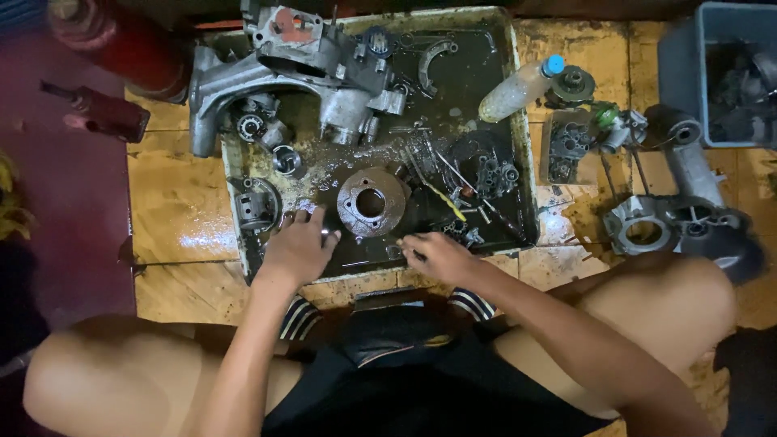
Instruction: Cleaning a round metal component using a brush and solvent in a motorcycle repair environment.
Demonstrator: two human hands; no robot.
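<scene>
Person is sorting small parts in the oily metal tray (518, 121). Left hand (298, 247) is resting spread beside the round flanged disc (371, 202); right hand (437, 255) is pinching something small, unidentifiable. Judged next: careful fingertip grip on slippery pieces.

Floor of worn yellowish tiles (174, 202), wet and glossy in patches; dark red surface (73, 202) along one side; grey plastic bin (688, 73) at the far corner; dim, warm light
</scene>
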